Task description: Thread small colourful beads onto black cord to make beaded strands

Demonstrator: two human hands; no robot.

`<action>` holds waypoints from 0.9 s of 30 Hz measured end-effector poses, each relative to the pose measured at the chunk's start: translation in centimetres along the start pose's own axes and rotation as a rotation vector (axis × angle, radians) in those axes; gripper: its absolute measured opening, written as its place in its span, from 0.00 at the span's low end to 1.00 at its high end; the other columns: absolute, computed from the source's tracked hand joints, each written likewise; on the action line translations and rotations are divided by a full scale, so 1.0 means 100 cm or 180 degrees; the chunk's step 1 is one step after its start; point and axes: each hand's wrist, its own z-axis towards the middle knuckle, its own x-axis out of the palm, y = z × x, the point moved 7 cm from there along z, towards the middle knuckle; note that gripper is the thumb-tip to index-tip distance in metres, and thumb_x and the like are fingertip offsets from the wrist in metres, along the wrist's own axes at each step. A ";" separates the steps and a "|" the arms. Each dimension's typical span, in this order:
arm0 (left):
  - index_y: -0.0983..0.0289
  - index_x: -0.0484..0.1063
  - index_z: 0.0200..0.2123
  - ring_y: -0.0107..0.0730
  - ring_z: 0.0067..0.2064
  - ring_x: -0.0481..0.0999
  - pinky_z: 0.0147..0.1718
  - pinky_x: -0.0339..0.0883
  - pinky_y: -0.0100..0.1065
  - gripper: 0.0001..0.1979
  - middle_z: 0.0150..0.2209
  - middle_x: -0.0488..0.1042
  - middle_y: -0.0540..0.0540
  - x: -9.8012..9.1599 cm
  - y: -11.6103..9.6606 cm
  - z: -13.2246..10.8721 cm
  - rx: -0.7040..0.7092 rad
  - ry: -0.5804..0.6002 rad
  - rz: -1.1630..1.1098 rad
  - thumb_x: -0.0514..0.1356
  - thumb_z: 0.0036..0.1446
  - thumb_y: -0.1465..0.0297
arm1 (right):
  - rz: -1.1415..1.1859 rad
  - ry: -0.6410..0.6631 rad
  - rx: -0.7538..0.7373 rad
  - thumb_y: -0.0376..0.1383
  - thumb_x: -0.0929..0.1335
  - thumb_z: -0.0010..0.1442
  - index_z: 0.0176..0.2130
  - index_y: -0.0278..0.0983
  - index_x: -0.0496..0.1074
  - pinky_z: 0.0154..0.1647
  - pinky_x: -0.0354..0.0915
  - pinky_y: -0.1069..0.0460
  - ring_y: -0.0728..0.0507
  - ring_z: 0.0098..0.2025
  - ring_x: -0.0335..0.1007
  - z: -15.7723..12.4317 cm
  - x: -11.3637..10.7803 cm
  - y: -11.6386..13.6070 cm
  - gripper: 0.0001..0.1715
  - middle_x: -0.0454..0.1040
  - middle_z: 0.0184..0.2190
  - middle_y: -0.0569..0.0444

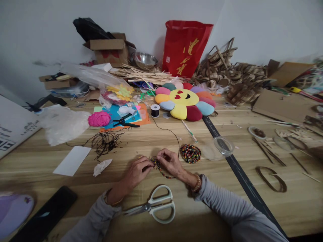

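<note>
My left hand [138, 168] and my right hand [170, 162] are close together over the table, fingertips pinched on a small strand of multicoloured beads [156, 163]. Part of the strand curves below my right hand. From a spool of black cord [154, 110], a thin line runs down to behind my right hand. A coiled heap of similar beads [190, 153] lies just right of that hand. White-handled scissors [161, 204] rest nearer to me, blades pointing left.
Black cord pieces [107, 143], a white card [72, 160] and a phone [45, 215] lie left. A flower cushion [185, 97] and red bag [186, 47] stand behind. Right are a clear round lid [223, 146] and brown strips [271, 179].
</note>
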 end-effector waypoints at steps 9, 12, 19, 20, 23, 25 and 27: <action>0.65 0.76 0.30 0.33 0.33 0.76 0.36 0.68 0.32 0.05 0.29 0.78 0.55 -0.004 0.008 0.001 -0.0317 -0.0133 -0.0360 0.60 0.53 0.78 | -0.0214 0.0054 -0.0073 0.41 0.67 0.58 0.30 0.34 0.69 0.25 0.58 0.56 0.50 0.25 0.61 -0.001 0.001 0.003 0.11 0.68 0.24 0.56; 0.65 0.76 0.30 0.33 0.32 0.76 0.35 0.68 0.32 0.06 0.29 0.79 0.55 -0.006 0.012 0.002 -0.0493 -0.0154 -0.0514 0.60 0.52 0.77 | -0.0280 0.0077 -0.0105 0.42 0.67 0.58 0.30 0.34 0.69 0.25 0.59 0.56 0.50 0.25 0.62 -0.002 0.002 0.003 0.13 0.69 0.24 0.56; 0.66 0.76 0.29 0.32 0.30 0.76 0.31 0.68 0.30 0.05 0.28 0.78 0.56 -0.005 0.029 -0.002 -0.1135 -0.0220 -0.1075 0.60 0.50 0.73 | -0.0580 0.0154 -0.0372 0.38 0.66 0.60 0.31 0.34 0.70 0.25 0.59 0.57 0.50 0.25 0.64 -0.004 0.003 0.011 0.10 0.70 0.25 0.55; 0.66 0.76 0.29 0.32 0.30 0.76 0.31 0.68 0.30 0.05 0.28 0.78 0.56 -0.004 0.032 -0.003 -0.1232 -0.0230 -0.1226 0.60 0.49 0.72 | -0.0665 0.0187 -0.0478 0.38 0.66 0.60 0.31 0.34 0.70 0.26 0.59 0.57 0.50 0.26 0.64 -0.005 0.003 0.013 0.10 0.70 0.25 0.55; 0.66 0.76 0.28 0.31 0.30 0.76 0.31 0.68 0.29 0.05 0.27 0.78 0.55 -0.002 0.038 -0.005 -0.1495 -0.0243 -0.1731 0.62 0.47 0.71 | -0.1013 0.0341 -0.0882 0.36 0.64 0.62 0.32 0.35 0.70 0.27 0.60 0.56 0.49 0.27 0.65 -0.009 0.007 0.018 0.09 0.70 0.26 0.54; 0.66 0.75 0.27 0.31 0.30 0.76 0.31 0.68 0.29 0.05 0.27 0.78 0.54 -0.002 0.038 -0.004 -0.1595 -0.0233 -0.1993 0.64 0.45 0.70 | -0.1238 0.0437 -0.1169 0.36 0.63 0.63 0.32 0.35 0.70 0.28 0.60 0.56 0.49 0.27 0.64 -0.013 0.011 0.022 0.09 0.70 0.26 0.53; 0.66 0.75 0.27 0.30 0.30 0.76 0.31 0.69 0.29 0.06 0.26 0.78 0.54 -0.004 0.036 -0.003 -0.1642 -0.0207 -0.2172 0.65 0.43 0.69 | -0.1380 0.0483 -0.1382 0.35 0.63 0.64 0.32 0.36 0.69 0.30 0.61 0.55 0.48 0.27 0.65 -0.016 0.013 0.025 0.09 0.70 0.26 0.53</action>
